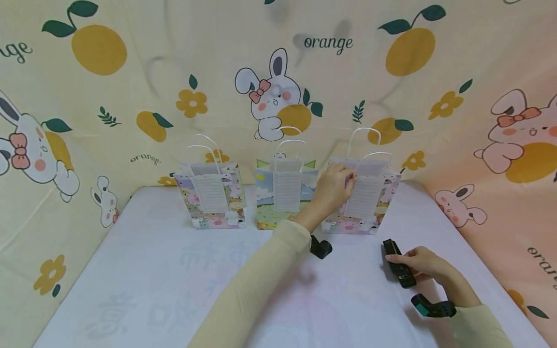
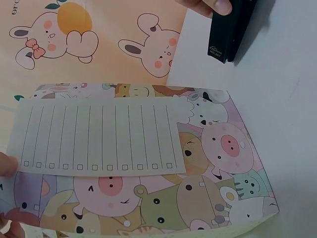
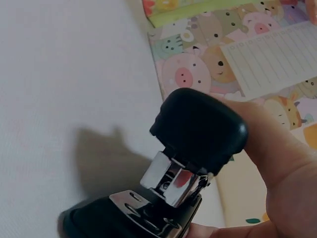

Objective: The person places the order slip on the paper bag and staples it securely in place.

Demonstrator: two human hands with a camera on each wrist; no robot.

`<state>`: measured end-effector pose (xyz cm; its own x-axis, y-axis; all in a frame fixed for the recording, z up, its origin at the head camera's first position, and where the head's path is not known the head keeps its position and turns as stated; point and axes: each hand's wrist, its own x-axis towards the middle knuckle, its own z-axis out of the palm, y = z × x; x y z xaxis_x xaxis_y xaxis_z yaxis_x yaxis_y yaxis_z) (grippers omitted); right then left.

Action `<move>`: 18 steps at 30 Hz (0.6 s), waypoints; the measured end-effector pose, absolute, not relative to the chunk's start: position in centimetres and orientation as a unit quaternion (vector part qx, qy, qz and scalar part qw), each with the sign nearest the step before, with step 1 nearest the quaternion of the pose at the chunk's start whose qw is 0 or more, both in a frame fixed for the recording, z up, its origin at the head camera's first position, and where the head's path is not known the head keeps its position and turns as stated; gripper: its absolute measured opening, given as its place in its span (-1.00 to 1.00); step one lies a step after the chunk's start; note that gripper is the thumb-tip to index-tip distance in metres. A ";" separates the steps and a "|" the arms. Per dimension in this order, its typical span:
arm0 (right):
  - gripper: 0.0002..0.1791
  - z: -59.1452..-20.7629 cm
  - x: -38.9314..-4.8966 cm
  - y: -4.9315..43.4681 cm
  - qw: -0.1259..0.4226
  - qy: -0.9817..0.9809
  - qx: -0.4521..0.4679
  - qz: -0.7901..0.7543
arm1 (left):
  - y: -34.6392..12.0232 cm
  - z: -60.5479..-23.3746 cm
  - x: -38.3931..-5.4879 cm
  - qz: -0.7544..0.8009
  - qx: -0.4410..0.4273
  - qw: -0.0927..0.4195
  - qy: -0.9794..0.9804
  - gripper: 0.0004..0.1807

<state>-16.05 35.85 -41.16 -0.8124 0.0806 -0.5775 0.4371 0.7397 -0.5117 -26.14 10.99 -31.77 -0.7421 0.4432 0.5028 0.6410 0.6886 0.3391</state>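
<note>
My left hand (image 1: 331, 192) pinches the top edge of the right-hand paper gift bag (image 1: 348, 226), which has cartoon animals on it. A lined checklist sheet (image 2: 99, 136) lies flat against that bag's front, its upper end by my left fingertips (image 2: 7, 164). In front of the bag and to its right, my right hand (image 1: 426, 263) holds a black stapler (image 1: 399, 265) just above the table. The right wrist view shows the stapler's end (image 3: 198, 129) and its metal parts close up, with the thumb along one side.
Two more gift bags stand to the left: an animal-print bag (image 1: 217, 221) and a landscape-print bag (image 1: 265, 220). Each has a lined sheet on its front and white handles upright. A white cloth (image 1: 174, 285) covers the table; a patterned curtain (image 1: 196, 43) hangs behind.
</note>
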 end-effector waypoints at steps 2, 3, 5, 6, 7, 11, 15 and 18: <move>0.12 -41.1 -16.1 35.9 0.269 0.893 0.143 -0.331 | 11.0 -31.7 -26.2 -0.256 -0.302 0.192 -0.898 -0.74; 0.11 -41.1 -16.1 36.0 0.269 0.893 0.142 -0.331 | 11.0 -31.7 -26.2 -0.257 -0.303 0.190 -0.898 -0.74; 0.10 -40.9 -16.1 36.1 0.267 0.893 0.138 -0.334 | 11.1 -31.7 -26.2 -0.255 -0.304 0.190 -0.898 -0.74; 0.10 -40.9 -16.1 36.2 0.266 0.893 0.134 -0.336 | 11.1 -31.7 -26.2 -0.256 -0.304 0.190 -0.898 -0.74; 0.10 -40.8 -16.1 36.3 0.265 0.893 0.132 -0.339 | 11.1 -31.8 -26.3 -0.255 -0.304 0.191 -0.898 -0.74; 0.09 -40.4 -16.2 36.6 0.265 0.889 0.121 -0.352 | 11.1 -31.8 -26.3 -0.254 -0.304 0.196 -0.897 -0.75; 0.08 -40.1 -16.2 36.8 0.267 0.887 0.119 -0.358 | 11.0 -31.9 -26.3 -0.257 -0.305 0.192 -0.897 -0.74; 0.03 -39.9 -16.1 36.9 0.264 0.884 0.113 -0.369 | 11.1 -32.0 -26.3 -0.256 -0.305 0.190 -0.897 -0.74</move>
<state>-16.07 36.91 -39.88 -0.8347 0.0056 -0.5506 0.3950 0.7027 -0.5918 -26.28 11.05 -31.96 -0.7418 0.4509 0.4964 0.6449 0.6827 0.3435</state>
